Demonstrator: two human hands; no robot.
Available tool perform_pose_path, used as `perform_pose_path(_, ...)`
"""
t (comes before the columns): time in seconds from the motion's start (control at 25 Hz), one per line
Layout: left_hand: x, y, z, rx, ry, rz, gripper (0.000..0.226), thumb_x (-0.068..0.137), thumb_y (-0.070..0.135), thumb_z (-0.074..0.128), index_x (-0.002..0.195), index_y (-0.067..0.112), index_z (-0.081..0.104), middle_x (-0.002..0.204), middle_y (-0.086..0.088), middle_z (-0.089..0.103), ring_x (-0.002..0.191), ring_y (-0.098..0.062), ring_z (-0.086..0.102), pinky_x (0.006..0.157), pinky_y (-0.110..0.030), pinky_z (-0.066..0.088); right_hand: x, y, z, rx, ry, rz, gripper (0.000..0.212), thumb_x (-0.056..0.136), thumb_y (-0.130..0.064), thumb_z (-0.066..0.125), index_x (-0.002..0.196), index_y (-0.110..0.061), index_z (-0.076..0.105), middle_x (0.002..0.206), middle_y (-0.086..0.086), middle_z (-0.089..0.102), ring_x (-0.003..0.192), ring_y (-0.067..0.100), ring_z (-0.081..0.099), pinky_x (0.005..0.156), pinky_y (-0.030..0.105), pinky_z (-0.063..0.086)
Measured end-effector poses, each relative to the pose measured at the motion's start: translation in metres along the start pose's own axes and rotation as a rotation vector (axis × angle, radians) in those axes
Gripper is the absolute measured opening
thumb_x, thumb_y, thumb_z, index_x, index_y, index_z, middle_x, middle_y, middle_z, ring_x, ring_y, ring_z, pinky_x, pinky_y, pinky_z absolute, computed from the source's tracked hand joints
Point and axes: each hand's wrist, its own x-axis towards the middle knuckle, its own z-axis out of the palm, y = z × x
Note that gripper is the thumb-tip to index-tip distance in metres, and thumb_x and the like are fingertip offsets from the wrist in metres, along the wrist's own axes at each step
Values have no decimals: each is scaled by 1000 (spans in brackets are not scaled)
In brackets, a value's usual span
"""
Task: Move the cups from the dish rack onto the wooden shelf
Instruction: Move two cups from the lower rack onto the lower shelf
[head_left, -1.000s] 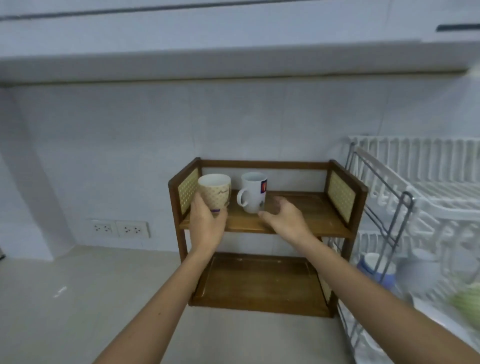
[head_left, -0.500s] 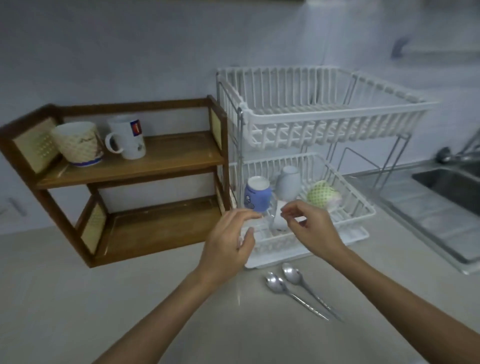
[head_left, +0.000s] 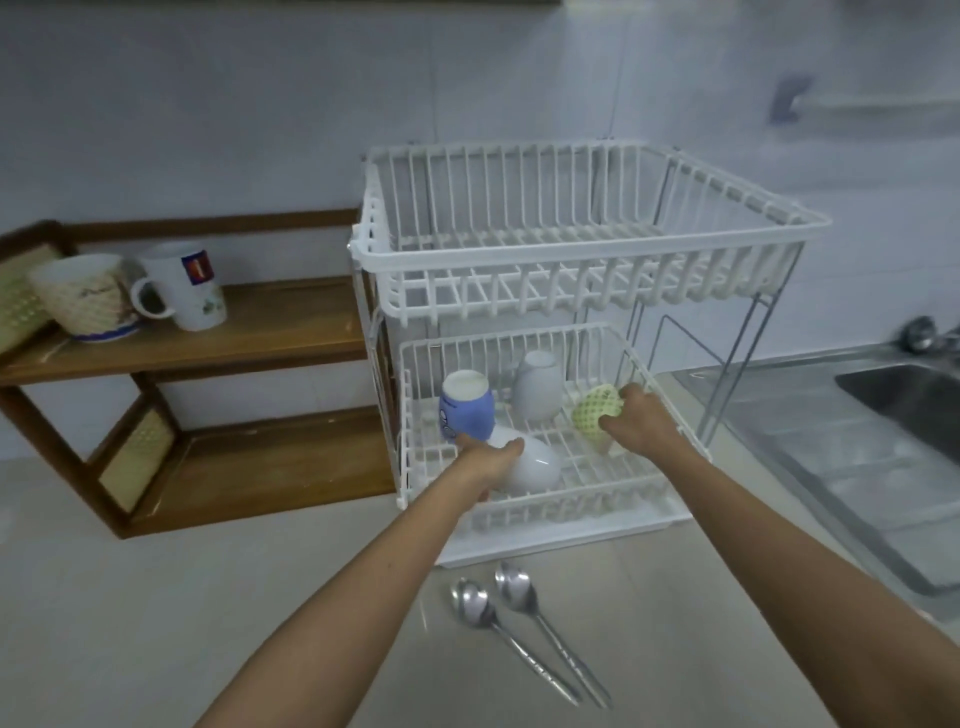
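The left hand (head_left: 491, 457) is wrapped around a white cup (head_left: 532, 467) lying tilted on the lower tier of the dish rack (head_left: 597, 249), near the rack's front rail, while the right hand (head_left: 636, 423) is closed on a green patterned cup (head_left: 597, 415) toward the rack's right side. Behind them on that tier stand a blue cup (head_left: 466, 405), upside down at the rack's left, and a pale grey cup (head_left: 537, 384) further back. The wooden shelf (head_left: 280, 332), just left of the rack, already carries a woven-patterned mug (head_left: 83, 296) and a white mug (head_left: 187, 288) on its upper board. This looks like the pick-up step for the next pair; the move ahead calls for lifting both cups clear of the front rail and under the upper tier, then carrying them left to the shelf's free space.
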Motion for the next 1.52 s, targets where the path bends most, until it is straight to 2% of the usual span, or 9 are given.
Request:
perform_pose_path(0.2, 40, 10, 28, 61, 154, -98, 97, 89, 54, 52, 150, 8, -8, 152, -15, 31, 127, -37, 45, 103, -44, 44, 37, 5, 12, -83, -94, 21, 82, 82, -39, 66, 142, -6, 21, 141, 25, 34, 126, 44, 40, 102, 48, 41)
perform_pose_path(0.4, 61, 6, 40, -96, 263, -137, 98, 69, 60, 70, 143, 8, 31, 137, -12, 50, 118, -32, 53, 98, -43, 49, 57, 14, 23, -77, -180, 36, 112, 70, -47, 77, 148, -12, 5, 143, 24, 35, 128, 41, 41, 101, 48, 41)
perform_pose_path(0.56, 67, 6, 45, -176, 307, -117, 100, 64, 52, 76, 141, 8, 30, 133, -12, 53, 113, -31, 57, 96, -44, 51, 63, 20, 31, -65, -147, 27, 118, 64, -46, 81, 148, -14, 5, 141, 23, 39, 126, 39, 43, 99, 46, 43)
perform_pose_path(0.68, 67, 3, 43, -77, 297, -72, 87, 64, 52, 75, 133, 9, 45, 127, -10, 58, 107, -29, 60, 91, -42, 53, 62, 25, 37, -7, -92, 43, 111, 64, -45, 81, 145, -10, 13, 140, 21, 38, 127, 40, 41, 101, 48, 43)
perform_pose_path(0.84, 50, 3, 23, 10, 312, 129, 70, 64, 50, 78, 119, 13, 58, 120, -4, 64, 104, -24, 62, 90, -40, 54, 54, 29, 36, 277, 80, -41, 101, 56, -37, 86, 136, -13, 29, 120, 11, 49, 111, 34, 52, 80, 37, 50)
perform_pose_path(0.92, 31, 6, 9, 33, 275, 285, 65, 64, 43, 82, 118, 17, 57, 117, -1, 66, 104, -21, 63, 91, -40, 53, 43, 26, 28, 475, 134, -118, 98, 52, -37, 88, 131, -21, 33, 105, -1, 49, 94, 23, 55, 59, 22, 45)
perform_pose_path(1.04, -7, 2, -12, -10, 131, 454, 65, 65, 25, 86, 119, 20, 52, 115, 3, 64, 105, -15, 62, 91, -37, 53, 15, 12, 17, 747, 123, -223, 89, 48, -34, 89, 118, -37, 34, 100, -15, 51, 86, 4, 55, 49, 11, 46)
perform_pose_path(1.28, -94, -51, -83, -25, -127, 598, 81, 63, -1, 85, 130, 20, 44, 114, 8, 61, 96, 6, 61, 78, -14, 53, -77, -21, 17, 1137, -25, -431, 75, 47, -19, 82, 108, -47, 49, 111, -9, 60, 101, 9, 62, 70, 20, 56)
perform_pose_path(1.52, -132, -125, -193, 123, -20, 538, 79, 57, 23, 91, 117, 42, 44, 104, 29, 59, 99, 8, 58, 68, -12, 54, -167, -85, 58, 1089, -298, -670, 96, 45, -28, 90, 128, -33, 43, 123, -11, 53, 115, 17, 54, 85, 33, 55)
